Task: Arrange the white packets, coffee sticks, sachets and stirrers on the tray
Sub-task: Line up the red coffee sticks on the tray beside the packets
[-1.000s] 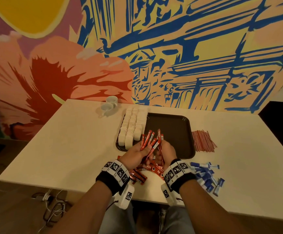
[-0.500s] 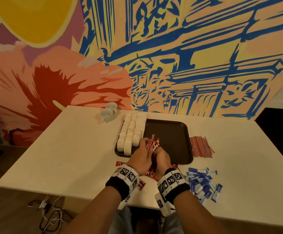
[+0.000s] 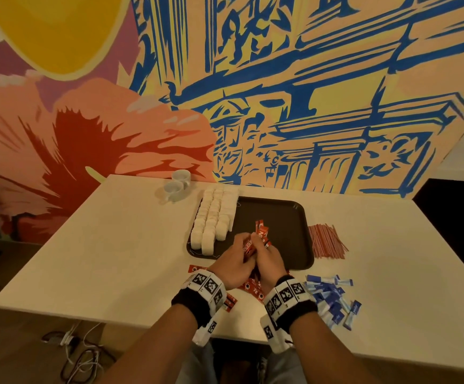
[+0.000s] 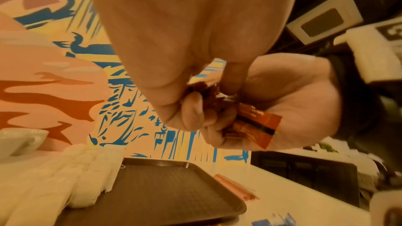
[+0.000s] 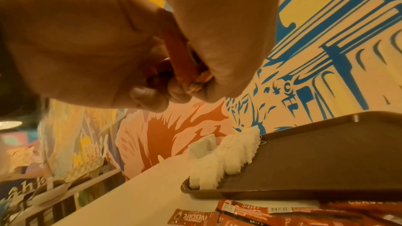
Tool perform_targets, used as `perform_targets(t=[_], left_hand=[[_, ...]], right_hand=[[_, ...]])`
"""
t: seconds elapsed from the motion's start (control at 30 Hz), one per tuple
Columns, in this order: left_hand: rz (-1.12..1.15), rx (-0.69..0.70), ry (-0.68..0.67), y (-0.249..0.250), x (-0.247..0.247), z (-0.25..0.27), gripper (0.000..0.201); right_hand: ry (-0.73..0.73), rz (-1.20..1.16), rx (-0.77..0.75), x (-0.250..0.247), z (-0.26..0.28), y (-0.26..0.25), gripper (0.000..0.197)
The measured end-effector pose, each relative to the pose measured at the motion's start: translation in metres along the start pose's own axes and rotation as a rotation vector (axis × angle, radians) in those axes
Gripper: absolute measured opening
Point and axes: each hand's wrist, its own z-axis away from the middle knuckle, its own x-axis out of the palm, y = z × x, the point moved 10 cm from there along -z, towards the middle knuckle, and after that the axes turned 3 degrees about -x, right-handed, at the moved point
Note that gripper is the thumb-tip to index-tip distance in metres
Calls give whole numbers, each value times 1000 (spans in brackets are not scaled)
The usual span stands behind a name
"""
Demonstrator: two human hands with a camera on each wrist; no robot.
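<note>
On the counter [image 3: 114, 245], the tray [image 3: 289, 217] holds white packets [image 3: 214, 217] along its left side. Left hand [image 3: 232, 263] and right hand [image 3: 271, 259] have squared the fanned coffee sticks [image 3: 260, 236] into one bundle, both grips clasping it above the tray's near edge, ready for placing.

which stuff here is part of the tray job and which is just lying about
Job: tray; white packets; coffee sticks gripped by left hand and right hand; red stirrers; blue sachets.
Lying about: two white cups; cables on the floor.
</note>
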Motion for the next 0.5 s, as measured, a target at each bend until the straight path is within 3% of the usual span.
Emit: perform_targets(t=[0.1,0.3,0.5], left_hand=[[225,2,-46,4,-5,3,48],[297,1,115,-8,-34,7,25],[363,-70,50,-23,-34,12,21]], right_hand=[[-1,-102,-1,-8,0,-5,39],[6,-121,-41,-17,-1,-10,43],[-60,-33,-36,-12,4,-4,35]])
